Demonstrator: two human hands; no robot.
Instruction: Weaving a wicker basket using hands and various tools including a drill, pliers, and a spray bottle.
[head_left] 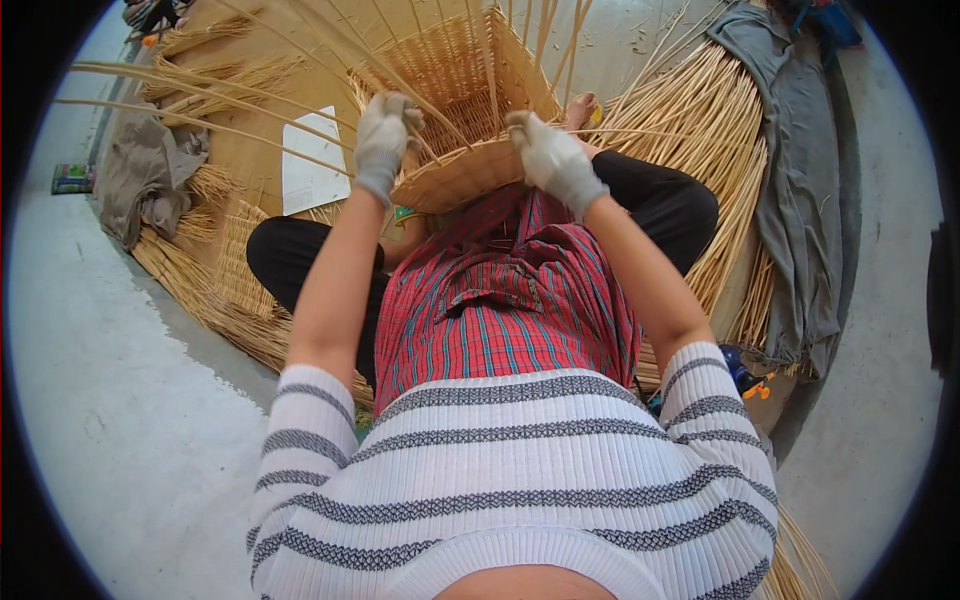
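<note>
A partly woven wicker basket (460,180) leans across my lap, its inside turned up. Long pale rods (490,70) stick out from its rim, several of them reaching far to the left. My left hand (386,142), in a whitish knit glove, is closed at the basket's near left corner among the rods. At the near right part of the rim, my right hand (553,158), in a matching glove, has its fingers bent over the edge. The fingertips of both hands are partly hidden, and I cannot tell whether a rod is pinched in either.
A large bundle of rods (710,150) lies to the right beside a grey cloth (805,200). On the left are a white sheet (312,165), a crumpled grey cloth (155,175) and a woven wicker panel (245,255). My crossed legs (655,200) flank the basket.
</note>
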